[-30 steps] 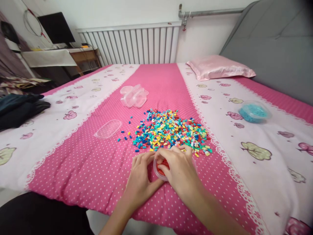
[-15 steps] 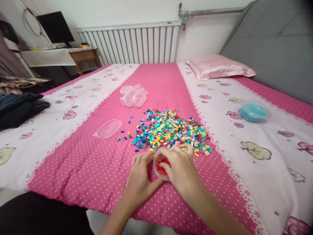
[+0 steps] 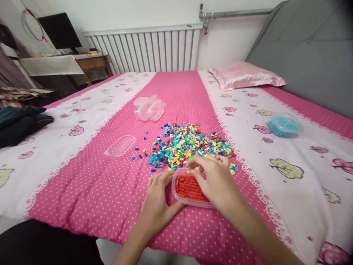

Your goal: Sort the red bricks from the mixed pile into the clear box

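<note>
A clear plastic container (image 3: 184, 201) sits near the bed's front edge, packed with neat rows of small red bricks (image 3: 190, 188). My left hand (image 3: 157, 198) grips its left end, thumb at the near rim and fingers at the far side. Over the container's right part hovers my right hand (image 3: 216, 180), fingers bent and thumb apart from the index finger. No brick shows in its grasp, though the far fingertips are partly hidden. Just beyond lies a loose pile of multicoloured bricks (image 3: 190, 143), blue, yellow, teal, red and white.
A clear lid (image 3: 121, 146) lies left of the pile, and stacked clear containers (image 3: 150, 108) stand behind it. A container of light-blue bricks (image 3: 284, 125) rests at right. Farther back are a pink pillow (image 3: 245, 75) and a radiator (image 3: 146, 49). Dark cloth (image 3: 22, 123) lies at left.
My right hand has moved right and slightly away from over the container, uncovering the red bricks. My left hand keeps its place at the container's left end.
</note>
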Demonstrator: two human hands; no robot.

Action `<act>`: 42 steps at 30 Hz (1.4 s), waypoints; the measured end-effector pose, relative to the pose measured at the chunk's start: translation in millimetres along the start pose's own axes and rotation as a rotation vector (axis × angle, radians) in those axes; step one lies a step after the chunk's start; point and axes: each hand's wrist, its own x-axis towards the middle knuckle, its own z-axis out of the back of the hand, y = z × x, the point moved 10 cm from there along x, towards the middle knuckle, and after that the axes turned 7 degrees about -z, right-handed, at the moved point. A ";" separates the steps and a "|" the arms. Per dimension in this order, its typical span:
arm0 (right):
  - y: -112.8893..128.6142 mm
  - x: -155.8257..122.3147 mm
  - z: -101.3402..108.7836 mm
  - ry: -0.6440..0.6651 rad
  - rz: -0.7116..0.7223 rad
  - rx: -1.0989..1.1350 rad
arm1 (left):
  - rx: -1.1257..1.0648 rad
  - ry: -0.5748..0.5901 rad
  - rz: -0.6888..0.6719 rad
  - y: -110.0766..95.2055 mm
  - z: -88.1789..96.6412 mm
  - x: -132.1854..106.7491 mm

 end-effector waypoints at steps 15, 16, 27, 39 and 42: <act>-49.0 -33.6 36.8 -0.173 -0.011 0.194 | -0.033 0.015 0.035 3.7 -0.3 -1.6; -51.3 -34.3 36.2 -0.168 -0.018 0.191 | -0.036 0.021 0.046 4.0 -0.5 -2.1; -59.6 -34.5 -7.6 -0.006 -0.022 0.206 | -0.048 0.036 0.095 4.8 -0.4 -2.9; -52.4 -31.9 -8.2 0.067 -0.045 0.175 | 0.107 -0.234 0.083 26.4 47.2 15.6; -49.4 -32.3 -6.8 0.062 -0.027 0.172 | 0.301 -0.226 0.104 39.3 51.1 43.4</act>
